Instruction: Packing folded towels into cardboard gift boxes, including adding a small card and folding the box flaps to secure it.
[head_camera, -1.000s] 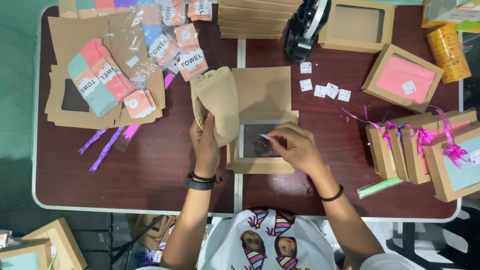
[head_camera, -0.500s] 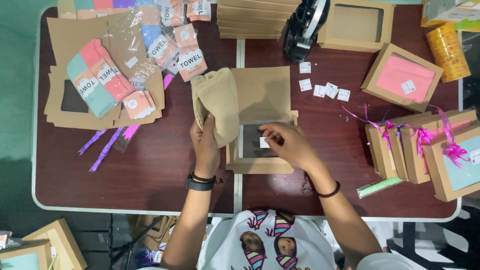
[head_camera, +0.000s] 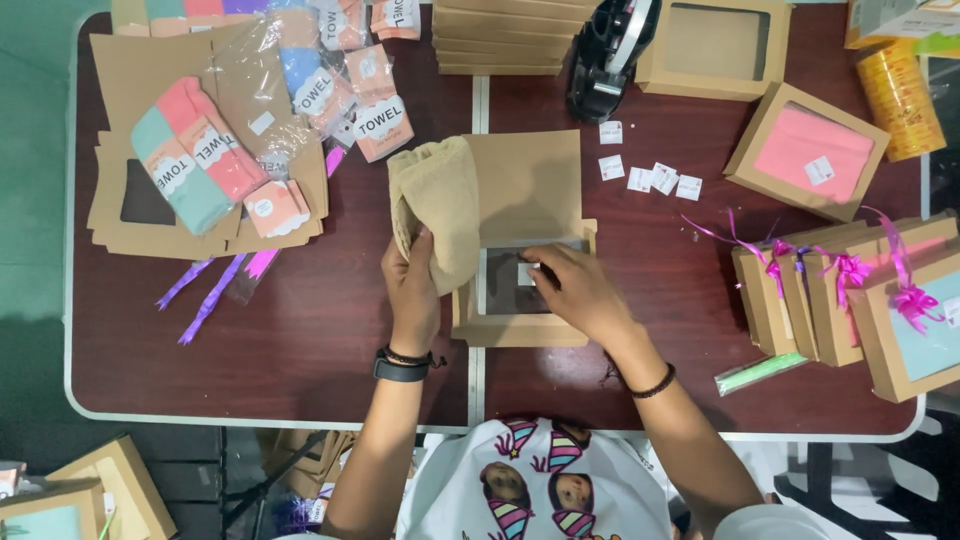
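Brown cardboard box (head_camera: 525, 215) lies at the table middle, lid open to the far side, its window part near me. I see the beige towel (head_camera: 437, 205) at its left edge, long axis far-to-near, gripped by my left hand (head_camera: 412, 290). My right hand (head_camera: 575, 290) presses narrow fingers on the small white sticker (head_camera: 526, 274) on the window.

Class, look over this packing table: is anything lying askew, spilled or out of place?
Mostly orderly. Purple ribbons lie strewn at odd angles left of the left hand, and small white stickers sit scattered above the right hand. Nothing looks damaged.
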